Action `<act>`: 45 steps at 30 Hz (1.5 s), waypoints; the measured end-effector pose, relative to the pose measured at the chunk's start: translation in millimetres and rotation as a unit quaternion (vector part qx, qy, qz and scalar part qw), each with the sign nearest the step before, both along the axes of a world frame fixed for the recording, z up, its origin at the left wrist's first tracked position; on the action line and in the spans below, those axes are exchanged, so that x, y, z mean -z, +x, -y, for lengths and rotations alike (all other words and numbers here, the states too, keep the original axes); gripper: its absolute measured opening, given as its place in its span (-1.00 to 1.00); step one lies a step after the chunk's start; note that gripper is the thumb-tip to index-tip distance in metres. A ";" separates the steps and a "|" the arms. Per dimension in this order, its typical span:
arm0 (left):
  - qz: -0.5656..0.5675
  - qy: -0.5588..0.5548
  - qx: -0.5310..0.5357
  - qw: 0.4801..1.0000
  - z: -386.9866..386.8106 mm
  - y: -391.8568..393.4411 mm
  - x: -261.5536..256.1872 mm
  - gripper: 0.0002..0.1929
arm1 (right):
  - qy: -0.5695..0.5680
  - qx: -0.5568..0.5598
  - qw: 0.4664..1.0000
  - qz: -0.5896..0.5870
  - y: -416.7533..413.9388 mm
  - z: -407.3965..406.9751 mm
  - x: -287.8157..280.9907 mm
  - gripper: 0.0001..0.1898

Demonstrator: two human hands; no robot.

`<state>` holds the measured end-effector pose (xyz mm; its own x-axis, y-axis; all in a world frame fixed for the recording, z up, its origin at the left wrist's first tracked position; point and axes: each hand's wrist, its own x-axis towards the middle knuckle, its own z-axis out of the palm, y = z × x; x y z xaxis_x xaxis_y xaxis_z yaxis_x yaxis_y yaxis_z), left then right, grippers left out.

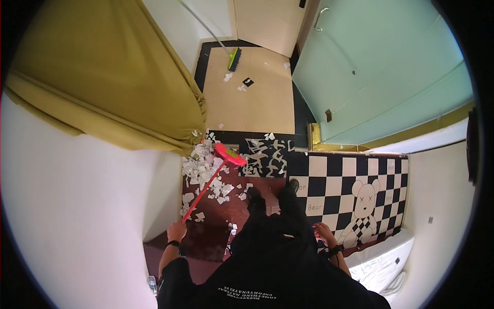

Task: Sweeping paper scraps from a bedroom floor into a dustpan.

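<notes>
My left hand (177, 231) is closed around the red handle of a broom (230, 154) with a pink head. The broom head rests at the right edge of a heap of torn white paper scraps (198, 164) on the dark red floor, close to the yellow curtain. Down by my right hip, my right hand (323, 234) hangs with its fingers loosely curled and apart, holding nothing visible. Farther forward, a green and black floor brush (234, 59) with a grey pole stands on the beige floor, with a few paper scraps near it.
A yellow curtain (115, 77) hangs at left. Ahead is a beige door (266, 23), with a frosted glass door (382, 69) to its right. A checkered bear mat (335, 185) lies to the right of my feet. A plastic bottle (152, 285) is at lower left.
</notes>
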<state>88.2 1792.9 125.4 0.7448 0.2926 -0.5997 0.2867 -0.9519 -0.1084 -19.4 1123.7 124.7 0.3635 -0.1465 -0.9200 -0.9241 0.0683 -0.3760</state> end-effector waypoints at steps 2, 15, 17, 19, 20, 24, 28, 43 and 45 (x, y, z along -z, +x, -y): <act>-0.036 -0.047 0.041 0.997 27.3 38.3 6.1 -0.63 | 0.003 0.010 1.000 -0.004 -15.7 -0.4 -2.7 -0.75; 0.040 -0.161 0.164 0.972 247.0 227.8 99.6 -0.59 | -0.056 0.207 0.976 0.038 -200.6 1.0 -9.7 -0.78; 0.025 -0.184 0.164 0.969 225.2 222.7 107.2 -0.62 | -0.250 -0.189 0.925 0.215 -262.0 32.7 45.6 -0.76; 0.034 -0.165 0.189 0.967 215.9 236.6 106.6 -0.69 | -0.018 0.204 0.977 0.055 -237.1 -11.4 19.1 -0.79; 0.034 -0.139 0.221 0.965 185.2 237.3 121.7 -0.71 | 0.016 0.247 0.969 0.001 -215.9 -21.9 7.5 -0.79; 0.005 -0.069 0.243 0.967 76.3 197.2 122.1 -0.75 | -0.044 0.128 0.986 -0.094 -156.2 -32.3 -9.5 -0.75; 0.007 0.054 0.130 0.990 5.4 143.4 41.9 -0.60 | 0.059 0.186 0.980 -0.025 -130.5 -15.7 4.1 -0.75; -0.012 -0.305 -0.451 0.839 14.5 -24.2 51.9 -0.48 | 0.022 -0.105 0.994 0.016 124.1 -24.7 20.2 -0.72; -0.118 -0.468 -0.554 0.679 19.0 -25.7 100.1 -0.52 | 0.038 -0.134 0.990 0.023 149.7 -35.3 24.3 -0.71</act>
<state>62.6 1773.9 25.4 0.2296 0.0025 -0.9733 0.9623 0.1491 0.2274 130.4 1159.0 100.3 0.4213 0.0304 -0.9064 -0.8950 -0.1472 -0.4210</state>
